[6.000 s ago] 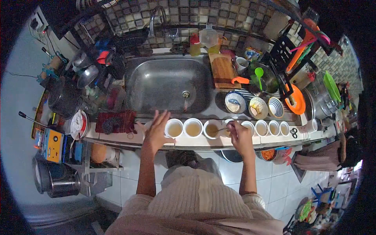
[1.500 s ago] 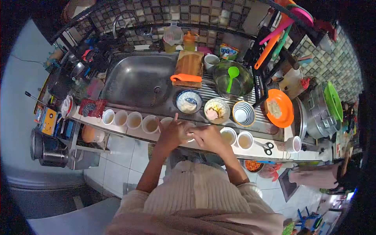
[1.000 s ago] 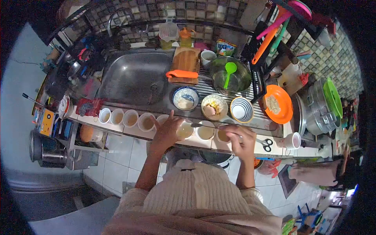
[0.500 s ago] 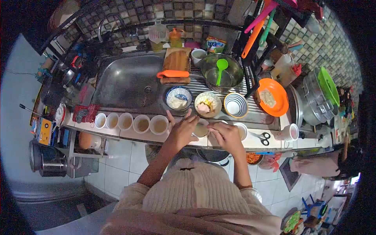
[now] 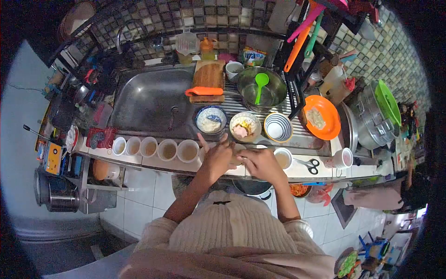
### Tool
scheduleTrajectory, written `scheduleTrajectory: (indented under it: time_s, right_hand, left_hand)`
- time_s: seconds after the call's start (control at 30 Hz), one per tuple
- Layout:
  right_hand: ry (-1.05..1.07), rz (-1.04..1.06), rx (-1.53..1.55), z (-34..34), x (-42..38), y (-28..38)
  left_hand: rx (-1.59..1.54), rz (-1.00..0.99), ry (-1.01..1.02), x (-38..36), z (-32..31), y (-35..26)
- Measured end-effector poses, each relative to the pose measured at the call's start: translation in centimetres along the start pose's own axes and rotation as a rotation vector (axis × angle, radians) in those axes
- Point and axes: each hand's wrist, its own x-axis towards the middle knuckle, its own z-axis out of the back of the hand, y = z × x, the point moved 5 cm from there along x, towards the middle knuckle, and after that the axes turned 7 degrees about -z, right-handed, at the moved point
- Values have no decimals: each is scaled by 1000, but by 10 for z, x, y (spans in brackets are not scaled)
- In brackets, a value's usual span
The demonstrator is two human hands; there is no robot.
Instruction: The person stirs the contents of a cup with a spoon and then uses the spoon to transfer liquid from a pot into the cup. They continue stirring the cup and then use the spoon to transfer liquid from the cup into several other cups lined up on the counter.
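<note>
A small translucent cup point(image 5: 239, 149) stands at the counter's front edge between my two hands, largely covered by the fingers. My left hand point(image 5: 217, 157) is curled round its left side, with the index finger stretched out. My right hand point(image 5: 262, 162) pinches at its right rim. To the left stands a row of several cups point(image 5: 188, 151) with pale brown liquid. Right of my right hand is another filled cup point(image 5: 283, 158). Just behind are a blue-patterned bowl point(image 5: 211, 119) with white contents, a bowl point(image 5: 245, 127) with pink and yellow contents, and a striped bowl point(image 5: 278, 127).
A steel sink point(image 5: 148, 97) is at the left, beside a cutting board point(image 5: 208, 74) bearing an orange-handled tool. A pot point(image 5: 274, 93) holds a green ladle point(image 5: 260, 86). Scissors point(image 5: 310, 165), stacked cups point(image 5: 342, 158) and an orange plate point(image 5: 332, 122) lie at the right.
Both hands have drawn slightly closer together round the cup, covering more of it. The right hand has shifted a little left and downward. The view has moved slightly.
</note>
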Motion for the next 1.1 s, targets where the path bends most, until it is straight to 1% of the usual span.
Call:
scheduleTrajectory:
  time_s: [0.03,0.07,0.13,0.17,0.2,0.23,0.27,0.33,0.37,0.4,0.43,0.47,0.5,0.53,0.6,0.63,0.73,0.8,0.87,0.97,1.1]
  right_hand:
    - [80,-35,-4,-2,-1,-1]
    - [78,-35,-6,0,0,-1]
    - [84,-143,-107,5,3,-8]
    - [78,-142,-111,4,4,-8]
    - [23,-117,-89,2,4,-8]
    - [-31,-93,-68,-1,4,-8]
    - [-33,-93,-68,-7,3,-8]
    - [-85,-49,62,-10,3,-4]
    - [-29,-88,48,-8,1,-4]
    - [-33,-84,41,-3,-1,-3]
    - [-80,-81,88,5,-2,-4]
    - [-125,-79,136,13,-5,-5]
    - [-193,-84,82,25,-11,-2]
    - [-198,-78,78,34,-15,0]
    - [-367,-203,246,52,-27,-5]
    - [-391,-257,302,54,-32,-11]
    - [-422,-303,364,54,-39,-17]
    - [-454,-290,380,54,-42,-19]
    - [-407,-223,272,53,-42,-16]
    - [-463,-228,295,54,-49,-18]
    - [-433,-228,258,60,-51,-12]
  left_hand:
    - [0,0,-2,0,1,0]
    - [-23,-4,0,-1,3,-2]
    - [-44,-15,-3,0,6,-3]
    - [-55,-4,25,0,4,-2]
    - [-66,9,54,0,3,-1]
    - [-62,7,50,0,2,-1]
    - [-74,15,36,-1,1,0]
    - [-83,17,13,-2,2,-1]
    - [-79,17,10,-1,4,-1]
    - [-76,18,9,0,6,-2]
    - [-81,26,62,0,10,-4]
    - [-78,23,56,1,8,-2]
    - [-74,19,47,1,2,-1]
    - [-68,16,37,1,3,-1]
    - [-71,-13,-4,-1,10,-4]
    - [-78,-8,10,-1,12,-5]
    - [-91,-11,13,0,13,-7]
    - [-91,-13,1,1,13,-6]
    - [-70,16,26,2,7,-4]
    - [-74,-7,43,3,5,-2]
    - [-55,-4,55,3,12,-6]
